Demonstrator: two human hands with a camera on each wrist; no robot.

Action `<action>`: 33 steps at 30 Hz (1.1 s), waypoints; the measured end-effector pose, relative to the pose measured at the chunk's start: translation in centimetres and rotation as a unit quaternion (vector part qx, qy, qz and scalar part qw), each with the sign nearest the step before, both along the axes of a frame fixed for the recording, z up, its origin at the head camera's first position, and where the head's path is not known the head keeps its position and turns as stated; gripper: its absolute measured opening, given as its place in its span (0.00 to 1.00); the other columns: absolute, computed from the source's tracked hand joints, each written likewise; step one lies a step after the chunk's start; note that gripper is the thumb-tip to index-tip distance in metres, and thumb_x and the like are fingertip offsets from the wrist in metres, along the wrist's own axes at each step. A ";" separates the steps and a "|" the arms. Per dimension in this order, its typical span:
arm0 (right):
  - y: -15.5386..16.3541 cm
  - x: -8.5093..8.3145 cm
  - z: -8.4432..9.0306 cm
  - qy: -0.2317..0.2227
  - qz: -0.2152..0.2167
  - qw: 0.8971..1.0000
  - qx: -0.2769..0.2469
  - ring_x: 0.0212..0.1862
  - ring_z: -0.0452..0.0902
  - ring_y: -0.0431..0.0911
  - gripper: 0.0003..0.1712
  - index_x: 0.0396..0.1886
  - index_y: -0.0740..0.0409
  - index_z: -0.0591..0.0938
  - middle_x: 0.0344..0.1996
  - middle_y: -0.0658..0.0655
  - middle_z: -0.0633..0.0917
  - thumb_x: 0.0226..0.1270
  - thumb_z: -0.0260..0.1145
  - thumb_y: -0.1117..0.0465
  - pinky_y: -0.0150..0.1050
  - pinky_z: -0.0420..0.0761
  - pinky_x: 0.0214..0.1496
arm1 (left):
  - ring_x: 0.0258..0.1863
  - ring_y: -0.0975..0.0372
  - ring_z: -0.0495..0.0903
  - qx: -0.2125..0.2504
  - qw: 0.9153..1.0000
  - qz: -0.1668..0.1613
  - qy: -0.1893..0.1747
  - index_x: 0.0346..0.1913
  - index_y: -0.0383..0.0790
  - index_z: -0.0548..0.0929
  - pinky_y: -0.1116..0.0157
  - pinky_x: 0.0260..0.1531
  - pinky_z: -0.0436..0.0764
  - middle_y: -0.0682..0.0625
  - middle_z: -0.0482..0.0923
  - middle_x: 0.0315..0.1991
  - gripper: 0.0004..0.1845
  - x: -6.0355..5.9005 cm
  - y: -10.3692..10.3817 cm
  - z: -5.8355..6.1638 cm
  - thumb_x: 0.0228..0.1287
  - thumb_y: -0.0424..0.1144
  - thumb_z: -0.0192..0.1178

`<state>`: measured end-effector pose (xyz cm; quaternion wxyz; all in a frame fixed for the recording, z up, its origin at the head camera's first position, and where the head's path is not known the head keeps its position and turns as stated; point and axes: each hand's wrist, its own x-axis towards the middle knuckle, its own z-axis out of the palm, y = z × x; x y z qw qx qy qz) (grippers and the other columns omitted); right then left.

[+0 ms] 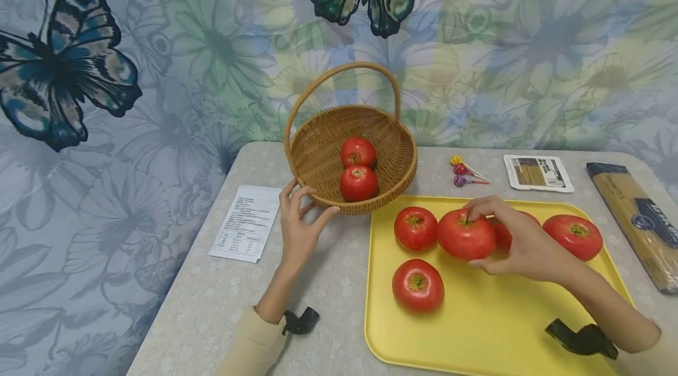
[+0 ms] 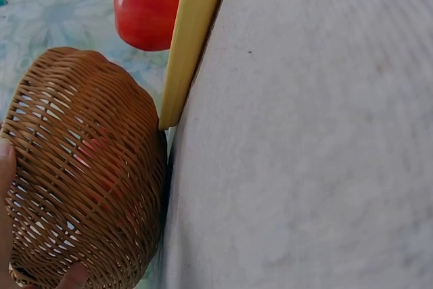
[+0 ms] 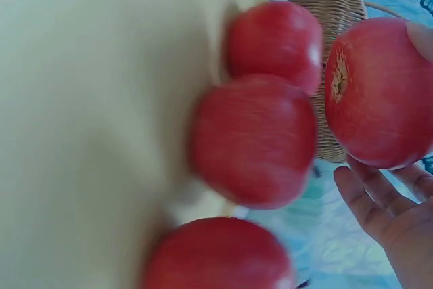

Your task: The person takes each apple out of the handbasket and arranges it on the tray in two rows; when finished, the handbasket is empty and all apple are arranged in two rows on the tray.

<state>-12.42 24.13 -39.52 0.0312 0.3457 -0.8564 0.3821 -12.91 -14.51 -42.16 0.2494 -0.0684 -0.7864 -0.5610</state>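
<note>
My left hand grips the near-left rim of a brown wicker basket with a tall handle. The basket is tilted toward me, and two red apples lie in it, touching. In the left wrist view the woven underside of the basket fills the left part. My right hand holds a red apple above the yellow tray. In the right wrist view, fingers and thumb are around this apple. Several more apples sit on the tray, one partly hidden behind my right hand.
Behind the tray lie lollipops and a flat white packet. A long brown package lies at the right. A white printed packet is left of the basket. Butterfly-patterned cloth hangs behind the table.
</note>
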 end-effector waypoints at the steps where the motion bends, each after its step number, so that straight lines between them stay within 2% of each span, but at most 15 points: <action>1: 0.4 0.6 -0.3 -0.004 -0.006 1.000 0.003 0.60 0.68 0.30 0.42 0.51 0.46 0.72 0.57 0.45 0.75 0.35 0.87 0.60 0.17 0.74 0.56 | 0.69 0.38 0.61 -0.001 1.000 0.001 0.000 0.51 0.28 0.73 0.44 0.56 0.81 0.27 0.54 0.68 0.26 0.0 0.0 0.0 0.52 0.32 0.74; 5: 1.4 2.9 -1.7 -0.021 -0.021 0.999 0.016 0.62 0.65 0.27 0.42 0.51 0.43 0.73 0.59 0.47 0.75 0.35 0.87 0.57 0.14 0.72 0.56 | 0.69 0.39 0.61 0.000 1.000 0.003 -0.002 0.51 0.26 0.73 0.45 0.56 0.81 0.27 0.54 0.68 0.27 -0.1 0.1 -0.1 0.52 0.32 0.74; 11: 2.1 4.8 -3.7 -0.026 -0.016 0.999 0.020 0.62 0.65 0.26 0.40 0.51 0.43 0.73 0.60 0.49 0.75 0.37 0.86 0.53 0.26 0.82 0.47 | 0.69 0.38 0.61 0.004 1.000 -0.001 -0.005 0.51 0.27 0.73 0.44 0.56 0.80 0.27 0.53 0.68 0.26 -0.1 0.2 0.0 0.52 0.31 0.74; 20: 1.7 5.4 -5.5 -0.046 0.003 0.999 0.029 0.61 0.65 0.26 0.39 0.53 0.43 0.72 0.60 0.49 0.74 0.41 0.84 0.52 0.30 0.85 0.47 | 0.69 0.37 0.61 0.007 1.000 -0.009 -0.004 0.51 0.27 0.73 0.45 0.56 0.80 0.27 0.53 0.68 0.26 -0.2 0.0 0.0 0.52 0.31 0.74; 29: 1.9 5.4 -5.0 -0.073 0.007 0.997 0.028 0.59 0.68 0.27 0.35 0.50 0.42 0.71 0.58 0.46 0.73 0.45 0.82 0.49 0.32 0.87 0.45 | 0.70 0.37 0.60 0.007 1.000 -0.010 0.000 0.50 0.29 0.73 0.46 0.56 0.80 0.27 0.54 0.68 0.25 -0.2 0.0 0.0 0.52 0.30 0.74; 33: 2.0 5.5 -4.6 -0.068 0.011 0.997 0.042 0.59 0.67 0.28 0.35 0.50 0.41 0.71 0.58 0.45 0.73 0.45 0.82 0.47 0.31 0.85 0.48 | 0.70 0.37 0.60 0.006 1.000 -0.009 -0.001 0.50 0.29 0.73 0.46 0.56 0.81 0.27 0.54 0.67 0.25 -0.2 0.0 0.0 0.52 0.30 0.74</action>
